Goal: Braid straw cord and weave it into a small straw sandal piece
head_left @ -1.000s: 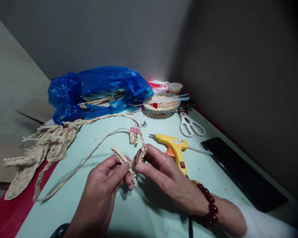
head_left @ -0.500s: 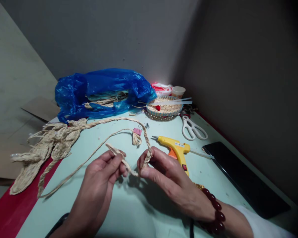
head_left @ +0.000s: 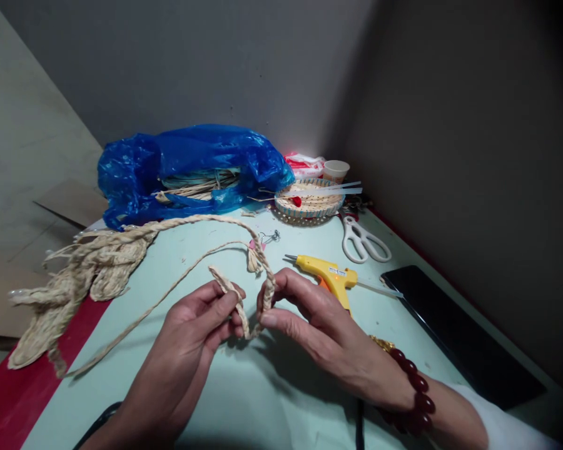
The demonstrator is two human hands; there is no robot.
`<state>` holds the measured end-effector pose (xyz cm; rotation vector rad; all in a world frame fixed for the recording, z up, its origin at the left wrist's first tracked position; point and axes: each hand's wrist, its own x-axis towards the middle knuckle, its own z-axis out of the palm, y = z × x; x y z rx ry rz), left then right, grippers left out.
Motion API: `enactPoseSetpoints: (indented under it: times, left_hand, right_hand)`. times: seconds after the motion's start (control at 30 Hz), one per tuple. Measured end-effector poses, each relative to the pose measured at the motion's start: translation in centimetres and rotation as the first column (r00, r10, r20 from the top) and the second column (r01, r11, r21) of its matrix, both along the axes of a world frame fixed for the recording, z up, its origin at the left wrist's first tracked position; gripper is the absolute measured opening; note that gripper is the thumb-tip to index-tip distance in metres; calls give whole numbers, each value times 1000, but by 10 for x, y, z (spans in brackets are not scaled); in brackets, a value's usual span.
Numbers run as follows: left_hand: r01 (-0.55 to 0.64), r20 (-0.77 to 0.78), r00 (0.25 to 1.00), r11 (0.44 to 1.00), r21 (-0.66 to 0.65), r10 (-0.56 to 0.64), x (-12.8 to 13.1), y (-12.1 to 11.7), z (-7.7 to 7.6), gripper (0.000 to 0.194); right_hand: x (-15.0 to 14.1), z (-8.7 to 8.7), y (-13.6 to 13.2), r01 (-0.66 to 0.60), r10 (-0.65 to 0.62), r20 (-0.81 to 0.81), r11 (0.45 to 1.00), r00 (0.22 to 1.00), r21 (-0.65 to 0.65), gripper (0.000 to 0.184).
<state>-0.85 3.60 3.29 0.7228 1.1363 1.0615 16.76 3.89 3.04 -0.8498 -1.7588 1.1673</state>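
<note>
A long braided straw cord (head_left: pixel 182 222) runs from a bundle of loose straw (head_left: pixel 75 281) at the left, loops across the pale green table (head_left: pixel 272 400) and bends down between my hands. My left hand (head_left: pixel 201 325) pinches the braid's short end between thumb and fingers. My right hand (head_left: pixel 304 312), with a dark red bead bracelet at the wrist, pinches the braid just right of the bend. A pink binder clip (head_left: pixel 253 245) grips a thinner straw strand just beyond my fingers.
A yellow glue gun (head_left: pixel 331 275) lies right of my hands, with white scissors (head_left: pixel 363 240) and a black phone (head_left: pixel 460 334) further right. At the back sit a blue plastic bag (head_left: pixel 192 169) of straw, a woven tray (head_left: pixel 309 203) and a paper cup (head_left: pixel 335 170).
My hands drew a little closer, folding the braid into a tighter U-shaped bend between them. The loose straw bundle at the left shifted slightly with the cord.
</note>
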Motion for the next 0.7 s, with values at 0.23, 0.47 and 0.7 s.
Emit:
enactPoseSetpoints:
  times: [0.23, 0.47, 0.7]
  left_hand:
    - [41, 7, 999, 999, -32, -41, 0, -4, -4, 11]
    - [63, 53, 997, 997, -52, -61, 1, -7, -6, 15]
    - [120, 57, 991, 992, -23, -119, 4, -7, -4, 13]
  right_hand:
    - [-2, -8, 2, -56, 49, -76, 994, 996, -94, 14]
    - [-2, -11, 0, -15, 15, 0, 995, 1000, -102, 20]
    - [-2, -12, 3, 52, -52, -74, 999, 996, -2, 12]
